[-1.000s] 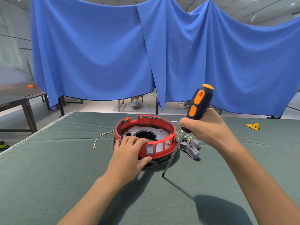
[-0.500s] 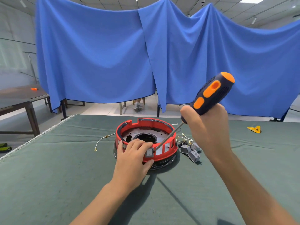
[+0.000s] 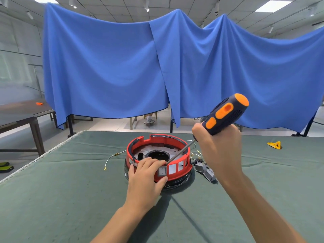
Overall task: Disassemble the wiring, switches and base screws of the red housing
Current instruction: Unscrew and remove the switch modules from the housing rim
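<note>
The round red housing [image 3: 182, 142] stands on the green table cover [image 3: 70, 190], with a grey metal plate and a dark hole inside. My left hand [image 3: 145, 179] grips its near rim, fingers over the top and thumb on the outer wall, beside a grey rocker switch [image 3: 162, 171]. My right hand [image 3: 217, 148] holds a screwdriver [image 3: 226, 114] by its black and orange handle. Its shaft slants down-left, and the tip touches the rim just above the switch. Two empty rectangular switch openings [image 3: 172, 168] show right of the switch.
Loose grey switches [image 3: 205, 170] with wires lie right of the housing. A white wire with a ring terminal [image 3: 109, 159] trails off to the left. A yellow plastic piece [image 3: 275, 145] lies far right. Blue cloth [image 3: 175, 71] hangs behind; a dark side table [image 3: 19, 113] stands left.
My right hand lifted the screwdriver from the cloth in front of the housing and swung its tip onto the rim above the grey switch. My left hand kept hold of the rim.
</note>
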{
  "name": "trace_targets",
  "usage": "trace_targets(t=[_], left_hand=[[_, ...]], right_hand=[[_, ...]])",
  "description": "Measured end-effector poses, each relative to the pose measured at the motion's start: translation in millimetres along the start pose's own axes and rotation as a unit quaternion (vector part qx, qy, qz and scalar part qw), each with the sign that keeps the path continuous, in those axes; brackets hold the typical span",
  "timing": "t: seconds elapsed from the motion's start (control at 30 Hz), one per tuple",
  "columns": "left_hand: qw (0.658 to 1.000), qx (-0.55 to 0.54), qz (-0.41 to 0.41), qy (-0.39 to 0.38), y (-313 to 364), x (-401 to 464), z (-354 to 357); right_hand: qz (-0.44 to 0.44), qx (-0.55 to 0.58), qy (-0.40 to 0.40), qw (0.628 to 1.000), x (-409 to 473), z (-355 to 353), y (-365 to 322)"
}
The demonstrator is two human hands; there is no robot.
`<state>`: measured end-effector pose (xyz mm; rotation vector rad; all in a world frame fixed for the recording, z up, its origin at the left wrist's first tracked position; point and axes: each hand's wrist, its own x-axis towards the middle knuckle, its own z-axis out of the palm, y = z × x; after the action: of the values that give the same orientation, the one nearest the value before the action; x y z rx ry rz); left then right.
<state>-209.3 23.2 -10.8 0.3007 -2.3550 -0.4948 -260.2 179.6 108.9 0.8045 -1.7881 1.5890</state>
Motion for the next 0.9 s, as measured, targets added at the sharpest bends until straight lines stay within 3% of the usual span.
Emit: trace_targets(t=[0.47,0.9], left_hand=[[1.0,0.016,-0.019,0.008,3,-4,7],[1.0,0.02,-0.012,-0.009,-1,-6,6]], right_hand=[[-0.009,-0.084,-0.093,0.992,26,27,-21],[0.095,-0.166,-0.136,0.972,69,63,-19]])
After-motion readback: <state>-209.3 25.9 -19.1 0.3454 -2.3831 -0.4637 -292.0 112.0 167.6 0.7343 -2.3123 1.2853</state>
